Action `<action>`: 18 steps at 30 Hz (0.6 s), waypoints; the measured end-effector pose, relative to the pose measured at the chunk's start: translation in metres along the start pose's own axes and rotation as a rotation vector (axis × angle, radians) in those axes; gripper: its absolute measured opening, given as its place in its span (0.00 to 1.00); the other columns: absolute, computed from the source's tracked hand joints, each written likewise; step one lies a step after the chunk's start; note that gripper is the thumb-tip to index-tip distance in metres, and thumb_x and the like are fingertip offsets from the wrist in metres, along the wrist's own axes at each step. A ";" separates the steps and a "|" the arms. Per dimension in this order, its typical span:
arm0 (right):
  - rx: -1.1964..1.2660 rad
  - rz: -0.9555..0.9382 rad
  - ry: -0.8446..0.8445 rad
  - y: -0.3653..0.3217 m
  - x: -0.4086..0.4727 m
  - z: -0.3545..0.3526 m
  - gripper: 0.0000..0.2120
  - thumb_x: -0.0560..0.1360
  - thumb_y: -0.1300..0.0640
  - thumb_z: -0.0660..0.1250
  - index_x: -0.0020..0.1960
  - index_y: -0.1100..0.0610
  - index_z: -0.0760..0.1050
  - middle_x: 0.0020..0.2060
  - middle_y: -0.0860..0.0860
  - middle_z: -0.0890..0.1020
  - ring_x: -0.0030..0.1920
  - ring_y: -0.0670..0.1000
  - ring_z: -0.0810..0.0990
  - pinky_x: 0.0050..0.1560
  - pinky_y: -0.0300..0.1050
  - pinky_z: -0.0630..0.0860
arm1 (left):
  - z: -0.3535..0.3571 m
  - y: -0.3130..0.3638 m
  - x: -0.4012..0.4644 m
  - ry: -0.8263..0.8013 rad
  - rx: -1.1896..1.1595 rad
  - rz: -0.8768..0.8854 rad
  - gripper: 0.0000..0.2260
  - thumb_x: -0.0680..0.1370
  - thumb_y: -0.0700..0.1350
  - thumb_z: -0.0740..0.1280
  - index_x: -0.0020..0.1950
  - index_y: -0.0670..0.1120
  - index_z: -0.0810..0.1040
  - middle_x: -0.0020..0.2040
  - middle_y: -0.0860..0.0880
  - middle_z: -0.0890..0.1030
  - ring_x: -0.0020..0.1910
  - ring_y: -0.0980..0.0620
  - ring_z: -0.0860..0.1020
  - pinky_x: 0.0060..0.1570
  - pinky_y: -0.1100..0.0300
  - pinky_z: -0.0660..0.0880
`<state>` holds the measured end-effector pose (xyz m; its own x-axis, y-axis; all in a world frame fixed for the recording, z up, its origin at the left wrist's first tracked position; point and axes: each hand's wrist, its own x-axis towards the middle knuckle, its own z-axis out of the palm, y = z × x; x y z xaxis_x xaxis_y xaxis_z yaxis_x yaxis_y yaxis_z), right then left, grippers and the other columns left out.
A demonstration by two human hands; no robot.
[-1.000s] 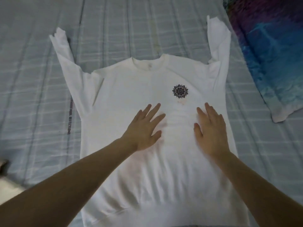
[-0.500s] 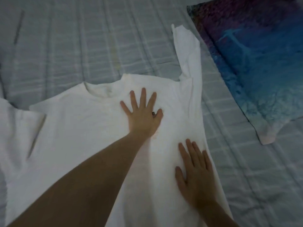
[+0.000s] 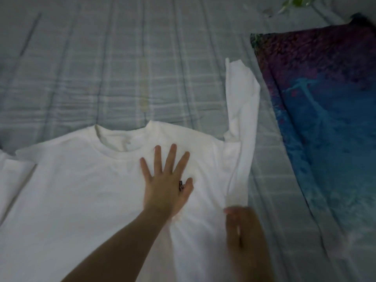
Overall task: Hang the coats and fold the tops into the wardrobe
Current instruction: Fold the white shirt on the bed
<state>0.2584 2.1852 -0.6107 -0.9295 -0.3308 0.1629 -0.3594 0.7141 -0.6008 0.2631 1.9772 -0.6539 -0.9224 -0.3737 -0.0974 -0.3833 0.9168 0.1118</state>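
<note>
- Head view: saw a white top [image 3: 85, 200] spread flat on a gray checked bed cover [image 3: 101, 68], front side up, neck hole pointing away.
- Lay across the near and middle part of the bed, with its near end running off the bottom edge of the picture.
- Saw the left hand [image 3: 165, 187] flat on the chest of the top, just below the neck hole and a bit to the right of it.
- Had its fingers [image 3: 157, 157] straight and spread wide apart, pressing down on the cloth, holding nothing.
- Saw a small dark print [image 3: 181, 185] on the top peeking out between thumb and first finger, mostly hidden under the hand.
- Saw the right hand [image 3: 243, 231] low on the right side of the top, at the near end of the right sleeve [image 3: 242, 119].
- Was too blurry to tell if those fingers were flat or pinching the cloth.
- Saw that right sleeve pointing up and away from the body, lying along the edge of a pillow [image 3: 325, 129].
- Was a dark pillow in blue and purple, on the right side of the bed, near the sleeve.
- Saw only a bit of the other sleeve [image 3: 12, 176] at the left edge.
- Saw a few green leaves [image 3: 295, 2] at the very top right, blurry.
</note>
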 end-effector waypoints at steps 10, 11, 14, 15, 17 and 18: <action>0.435 0.852 -0.137 0.024 0.293 0.008 0.34 0.70 0.38 0.69 0.66 0.61 0.72 0.58 0.57 0.81 0.54 0.56 0.80 0.57 0.48 0.77 | 0.001 -0.003 0.001 -0.026 -0.022 0.016 0.31 0.77 0.62 0.54 0.79 0.57 0.55 0.81 0.49 0.49 0.79 0.38 0.45 0.69 0.28 0.49; 0.632 0.950 -0.188 0.023 0.300 0.004 0.35 0.68 0.33 0.67 0.63 0.60 0.76 0.53 0.56 0.83 0.50 0.54 0.82 0.54 0.48 0.79 | 0.001 -0.003 0.002 -0.032 -0.022 0.016 0.31 0.77 0.62 0.55 0.79 0.57 0.55 0.81 0.50 0.49 0.79 0.38 0.45 0.69 0.28 0.49; 1.205 1.082 -0.243 0.022 0.314 -0.006 0.22 0.82 0.44 0.53 0.57 0.62 0.75 0.44 0.55 0.85 0.37 0.47 0.83 0.36 0.38 0.76 | 0.000 -0.003 0.002 -0.040 -0.019 0.015 0.31 0.76 0.62 0.55 0.79 0.57 0.57 0.81 0.49 0.50 0.79 0.38 0.47 0.69 0.28 0.49; 1.319 1.122 -0.275 0.020 0.315 -0.006 0.17 0.84 0.53 0.52 0.54 0.63 0.74 0.40 0.55 0.85 0.29 0.44 0.80 0.27 0.35 0.71 | 0.000 -0.003 0.001 -0.040 -0.015 0.019 0.31 0.76 0.62 0.55 0.79 0.57 0.57 0.81 0.49 0.51 0.79 0.38 0.47 0.69 0.28 0.49; 1.145 1.055 -0.444 0.016 0.319 -0.001 0.11 0.82 0.62 0.55 0.46 0.61 0.73 0.31 0.51 0.82 0.20 0.40 0.71 0.20 0.32 0.61 | 0.000 -0.003 0.002 -0.038 -0.015 0.022 0.31 0.76 0.62 0.55 0.79 0.56 0.58 0.81 0.49 0.52 0.79 0.38 0.48 0.69 0.27 0.50; 0.903 0.961 -0.505 0.012 0.319 0.005 0.10 0.81 0.62 0.58 0.44 0.60 0.73 0.29 0.50 0.80 0.20 0.41 0.70 0.20 0.33 0.61 | 0.000 -0.004 0.002 -0.041 -0.016 0.021 0.30 0.76 0.62 0.55 0.79 0.56 0.59 0.81 0.49 0.52 0.79 0.38 0.48 0.69 0.27 0.50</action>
<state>-0.0422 2.0852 -0.5693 -0.5801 -0.2675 -0.7694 0.7433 0.2125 -0.6343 0.2626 1.9732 -0.6546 -0.9277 -0.3480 -0.1351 -0.3648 0.9220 0.1302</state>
